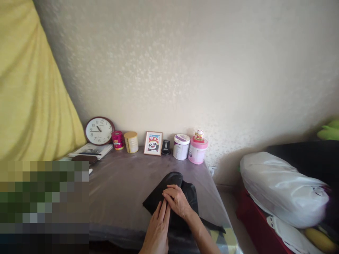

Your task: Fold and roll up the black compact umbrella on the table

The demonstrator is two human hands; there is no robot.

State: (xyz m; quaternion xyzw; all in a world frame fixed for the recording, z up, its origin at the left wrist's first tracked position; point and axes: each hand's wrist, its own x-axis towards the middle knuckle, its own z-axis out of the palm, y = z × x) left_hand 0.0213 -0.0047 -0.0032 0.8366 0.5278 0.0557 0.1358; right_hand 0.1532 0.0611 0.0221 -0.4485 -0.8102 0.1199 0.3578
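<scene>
A black folded piece of soft, smooth material (161,190) lies on the table, with a narrow strip (212,225) trailing from it to the right. I cannot make out what kind of article it is. My left hand (159,220) lies on it from the front, fingers stretched forward and close together. Coming in from the right, my right hand (178,201) rests flat on the material, its fingertips meeting those of the left hand. Both palms face down, and the hands and wrists hide part of the black material.
The table (119,197) has a grey cover. Along the wall stand a clock (99,131), a magenta can (118,140), a yellow tub (131,142), a panda picture (153,143), a white tub (181,147) and a pink tub (197,151). A white plastic bag (283,190) lies right.
</scene>
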